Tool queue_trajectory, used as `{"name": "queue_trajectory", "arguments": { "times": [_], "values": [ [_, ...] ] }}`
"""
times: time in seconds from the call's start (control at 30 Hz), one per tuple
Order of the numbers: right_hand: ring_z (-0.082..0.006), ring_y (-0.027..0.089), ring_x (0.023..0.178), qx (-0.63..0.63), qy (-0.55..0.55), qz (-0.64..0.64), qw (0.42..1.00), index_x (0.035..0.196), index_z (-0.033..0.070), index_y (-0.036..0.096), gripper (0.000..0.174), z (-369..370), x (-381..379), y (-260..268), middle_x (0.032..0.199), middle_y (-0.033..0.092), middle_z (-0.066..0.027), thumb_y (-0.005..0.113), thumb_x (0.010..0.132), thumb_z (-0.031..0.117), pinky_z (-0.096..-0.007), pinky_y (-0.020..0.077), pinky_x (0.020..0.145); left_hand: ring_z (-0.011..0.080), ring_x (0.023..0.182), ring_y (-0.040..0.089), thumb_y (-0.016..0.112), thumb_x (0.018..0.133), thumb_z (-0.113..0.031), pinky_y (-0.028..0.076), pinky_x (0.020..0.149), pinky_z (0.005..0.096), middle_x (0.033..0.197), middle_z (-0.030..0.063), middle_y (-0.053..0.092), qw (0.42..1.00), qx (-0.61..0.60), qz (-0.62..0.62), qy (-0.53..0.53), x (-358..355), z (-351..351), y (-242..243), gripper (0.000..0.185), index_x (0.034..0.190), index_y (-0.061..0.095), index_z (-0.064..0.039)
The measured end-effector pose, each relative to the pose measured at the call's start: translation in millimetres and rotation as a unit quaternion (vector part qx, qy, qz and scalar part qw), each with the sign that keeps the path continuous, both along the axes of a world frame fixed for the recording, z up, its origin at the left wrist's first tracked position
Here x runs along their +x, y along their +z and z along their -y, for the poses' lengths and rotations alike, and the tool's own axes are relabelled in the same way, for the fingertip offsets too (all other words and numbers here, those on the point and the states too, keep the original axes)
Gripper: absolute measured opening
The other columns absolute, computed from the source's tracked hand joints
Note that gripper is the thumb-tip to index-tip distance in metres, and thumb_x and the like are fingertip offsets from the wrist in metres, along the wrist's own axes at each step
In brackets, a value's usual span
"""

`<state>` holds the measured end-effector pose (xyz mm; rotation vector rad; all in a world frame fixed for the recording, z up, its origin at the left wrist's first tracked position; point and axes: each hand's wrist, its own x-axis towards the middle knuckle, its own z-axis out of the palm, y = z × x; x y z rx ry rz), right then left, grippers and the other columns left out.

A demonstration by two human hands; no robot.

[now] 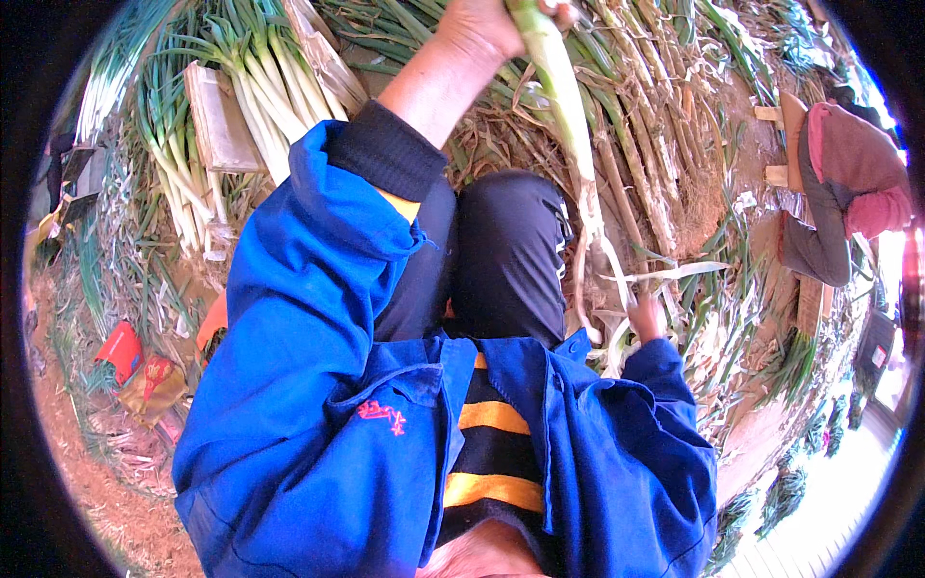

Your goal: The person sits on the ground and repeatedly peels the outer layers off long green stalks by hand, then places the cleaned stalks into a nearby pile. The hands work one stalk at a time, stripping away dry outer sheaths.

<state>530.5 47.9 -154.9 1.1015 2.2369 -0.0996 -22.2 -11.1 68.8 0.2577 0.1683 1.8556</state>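
My left hand [480,29] grips a large green onion [571,119] near its green upper part, at the top of the view; the fingers are partly cut off. The stalk hangs down past my right knee, and pale strips of peeled skin [613,267] trail from its lower end. My right hand [647,318], blurred, is closed around the end of a strip beside that knee. A pale loose leaf strip [679,273] lies across just above it. Unpeeled green onions with dry brown leaves [643,144] lie on the ground ahead of my knees.
Clean white-stemmed green onions [267,94] rest by a wooden board frame [227,119] at left. At right, a seated person [831,195] is on a wooden stool [791,141]. Peelings [712,347] litter the earth. A red bag [121,354] lies at lower left.
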Motion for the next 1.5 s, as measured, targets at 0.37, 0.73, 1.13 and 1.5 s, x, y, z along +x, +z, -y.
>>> {"name": "queue_trajectory", "arguments": {
  "times": [0.37, 0.73, 1.13, 1.5],
  "values": [
    [-0.0399, 0.062, 0.096, 0.034, -0.454, 0.094, 0.885, 0.101, 0.000, 0.066, 0.040, 123, 278, 109, 0.103, 0.065, -0.0233, 0.058, 0.083, 0.035, -0.0458, 0.0494, 0.085, 0.0161, 0.052, 0.049, 0.077, 0.077, -0.042, 0.045, 0.054, 0.0353, 0.059, 0.0000, 0.049, 0.949, -0.114, 0.016, 0.293, -54, 22, -3, 0.038, 0.074, 0.051, -0.014],
    [-0.0271, 0.059, 0.103, 0.169, -0.123, -0.526, 0.824, 0.115, 0.001, 0.060, 0.036, 9, -103, 169, 0.112, 0.060, -0.0148, 0.067, 0.088, 0.023, -0.0364, 0.0463, 0.092, 0.0197, 0.064, 0.050, 0.079, 0.077, -0.034, 0.048, 0.076, 0.0410, 0.065, 0.0020, 0.049, 0.978, -0.102, 0.003, 0.183, 12, 22, 22, 0.036, 0.067, 0.051, -0.012],
    [-0.0277, 0.060, 0.092, -0.034, -0.040, -0.695, 0.717, 0.107, 0.005, 0.062, 0.036, 21, -319, 203, 0.100, 0.061, -0.0120, 0.073, 0.074, 0.008, -0.0360, 0.0482, 0.081, 0.0274, 0.084, 0.054, 0.071, 0.077, -0.008, 0.044, 0.088, 0.0551, 0.080, 0.0090, 0.055, 0.990, -0.110, -0.033, 0.085, 63, 1, 2, 0.021, 0.093, 0.058, -0.003],
    [-0.0228, 0.053, 0.071, -0.065, -0.084, -0.637, 0.763, 0.089, 0.003, 0.052, 0.030, 14, -310, 205, 0.081, 0.054, -0.0108, 0.075, 0.068, 0.006, -0.0349, 0.0447, 0.065, 0.0274, 0.084, 0.057, 0.070, 0.082, -0.013, 0.047, 0.084, 0.0545, 0.084, 0.0083, 0.056, 0.988, -0.126, -0.078, 0.036, 69, -5, -11, 0.019, 0.095, 0.059, -0.005]
  ]
}}
